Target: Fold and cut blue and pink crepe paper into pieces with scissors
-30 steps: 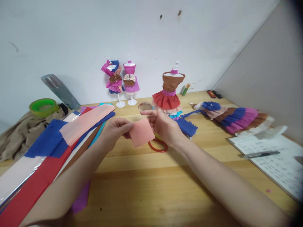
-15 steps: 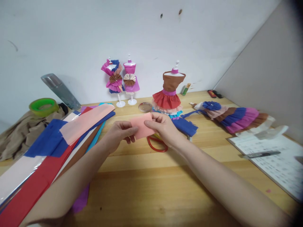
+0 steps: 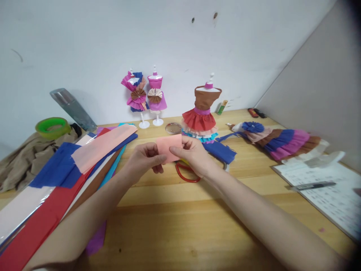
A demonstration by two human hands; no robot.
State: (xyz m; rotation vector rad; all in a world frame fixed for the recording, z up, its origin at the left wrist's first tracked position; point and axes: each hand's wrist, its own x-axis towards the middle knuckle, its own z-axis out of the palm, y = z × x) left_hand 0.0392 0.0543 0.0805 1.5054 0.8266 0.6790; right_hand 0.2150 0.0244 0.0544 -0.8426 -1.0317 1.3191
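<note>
Between my two hands, above the wooden table [image 3: 158,226], is a small folded piece of salmon-pink crepe paper [image 3: 166,145]. My left hand [image 3: 145,158] pinches its left edge, thumb in front and fingers behind. On the other side my right hand [image 3: 191,152] grips the right edge with thumb and fingers. Just below the right hand, scissors with red handles [image 3: 187,178] lie partly hidden, a blue paper piece [image 3: 224,151] close to them. Behind stands a mini dress form [image 3: 207,98] in a brown top and a layered ruffled skirt.
Stacked crepe paper strips [image 3: 36,224] cover the left side, near a tape roll [image 3: 53,127] on brown cloth and a leaning bottle [image 3: 75,109]. Two smaller dress forms [image 3: 156,96] stand at the wall. To the right lie a striped ruffled dress [image 3: 287,141] and a notebook [image 3: 324,199] with a pen.
My hands have drawn slightly closer together on the pink paper. The right thumb has shifted a little left, and the paper sits more level.
</note>
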